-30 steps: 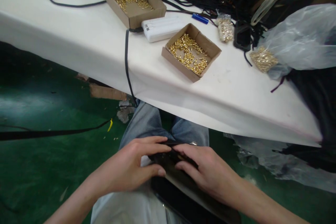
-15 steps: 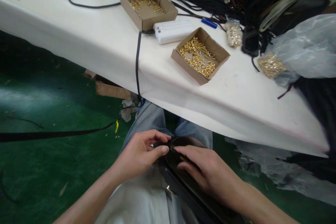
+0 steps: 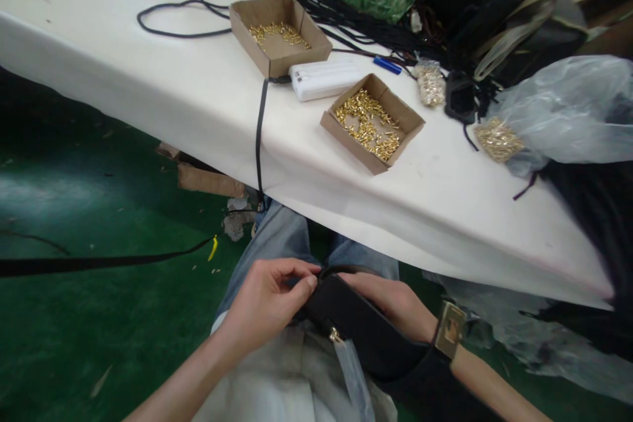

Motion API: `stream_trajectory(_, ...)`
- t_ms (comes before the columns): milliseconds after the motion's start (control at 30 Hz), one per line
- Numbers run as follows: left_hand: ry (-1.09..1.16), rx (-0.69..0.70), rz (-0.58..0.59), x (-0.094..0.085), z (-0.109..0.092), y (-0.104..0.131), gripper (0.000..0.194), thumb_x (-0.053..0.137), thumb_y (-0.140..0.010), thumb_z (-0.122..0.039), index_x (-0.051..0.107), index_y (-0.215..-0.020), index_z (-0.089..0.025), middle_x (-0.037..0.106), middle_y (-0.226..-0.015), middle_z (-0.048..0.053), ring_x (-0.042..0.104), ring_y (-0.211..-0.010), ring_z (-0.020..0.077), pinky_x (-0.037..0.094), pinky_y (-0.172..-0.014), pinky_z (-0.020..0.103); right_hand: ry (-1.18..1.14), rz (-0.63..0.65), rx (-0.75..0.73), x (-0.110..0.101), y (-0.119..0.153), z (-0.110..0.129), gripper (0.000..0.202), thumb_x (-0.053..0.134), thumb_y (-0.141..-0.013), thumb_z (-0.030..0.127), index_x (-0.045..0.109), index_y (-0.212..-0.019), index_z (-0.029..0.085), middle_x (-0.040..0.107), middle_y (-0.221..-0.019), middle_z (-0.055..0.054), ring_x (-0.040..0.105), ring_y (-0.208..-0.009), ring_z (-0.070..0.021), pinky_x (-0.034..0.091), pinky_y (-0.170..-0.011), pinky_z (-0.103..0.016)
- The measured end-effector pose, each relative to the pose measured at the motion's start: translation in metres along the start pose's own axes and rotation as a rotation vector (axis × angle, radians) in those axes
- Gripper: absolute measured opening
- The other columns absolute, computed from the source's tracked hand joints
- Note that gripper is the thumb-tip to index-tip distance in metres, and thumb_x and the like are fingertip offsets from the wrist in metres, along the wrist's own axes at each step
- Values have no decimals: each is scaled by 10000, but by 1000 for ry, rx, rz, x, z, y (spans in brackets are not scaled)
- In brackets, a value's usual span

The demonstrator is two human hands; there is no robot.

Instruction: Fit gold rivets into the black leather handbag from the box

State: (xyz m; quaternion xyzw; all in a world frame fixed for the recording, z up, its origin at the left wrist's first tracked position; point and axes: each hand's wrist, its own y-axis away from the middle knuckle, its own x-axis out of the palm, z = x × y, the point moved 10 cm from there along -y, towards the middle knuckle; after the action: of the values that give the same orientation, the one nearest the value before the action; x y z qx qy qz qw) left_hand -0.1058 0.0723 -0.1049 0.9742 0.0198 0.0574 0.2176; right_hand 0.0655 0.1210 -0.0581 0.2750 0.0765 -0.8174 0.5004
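A black handbag (image 3: 356,316) lies on my lap, with a zip pull (image 3: 335,335) on its near side and a gold-coloured clasp (image 3: 451,330) at its right. My left hand (image 3: 270,297) is closed, thumb and forefinger pinching the bag's upper left edge. Reaching in behind the bag's near wall is my right hand (image 3: 395,300); its fingertips are hidden by the black material, so what they grip does not show. A clear plastic strip (image 3: 355,376) hangs by the zip pull.
On the white-covered table (image 3: 198,99) stand two cardboard boxes, one nearer (image 3: 353,142) and one farther (image 3: 250,46), holding small gold-coloured metal pieces. A white power bank (image 3: 321,79) lies between them. Black cords, a blue cylinder (image 3: 387,65) and plastic bags lie behind. A black strap (image 3: 99,265) crosses at left.
The bag has turned, so its near wall and gold-coloured clasp now show. My right hand has gone deeper behind that wall. My left hand keeps pinching the edge. The view has tilted slightly upward.
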Motion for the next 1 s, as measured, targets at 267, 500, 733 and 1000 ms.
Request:
stream_trajectory(267, -52, 39, -4, -1, -6, 6, 263, 724, -965, -392, 886, -880, -202, 871, -1144, 113, 831, -946, 246, 650, -767, 252, -37, 9, 72, 3, -3, 20, 308, 625, -1065, 280, 683, -1363, 222, 735, -1077, -73, 708, -974, -209, 575, -874, -326)
stream_trajectory(500, -229, 141, -33, 2, -15, 22, 246, 701, -1013, -353, 872, -872, -246, 869, -1161, 91, 844, -992, 244, 677, -776, 250, -145, 65, 364, 8, 6, 29, 414, 696, -957, 142, 692, -1351, 267, 746, -1285, -81, 702, -1183, -248, 556, -1025, -338)
stream_trajectory(733, -293, 154, -58, 0, -15, 28, 256, 693, -1031, -343, 851, -847, -260, 867, -1151, 80, 832, -1081, 255, 670, -942, 309, -171, 214, 429, 9, -1, 27, 359, 691, -1013, 225, 685, -1367, 287, 779, -1343, -50, 734, -1192, -243, 547, -1039, -334)
stream_trajectory(1000, -329, 219, -78, 3, -21, 32, 252, 669, -1025, -286, 828, -833, -253, 864, -1119, 76, 831, -1055, 252, 668, -861, 297, -128, 323, 349, 9, -5, 22, 416, 674, -1012, 185, 637, -1403, 320, 770, -1081, 11, 707, -916, -179, 512, -827, -276)
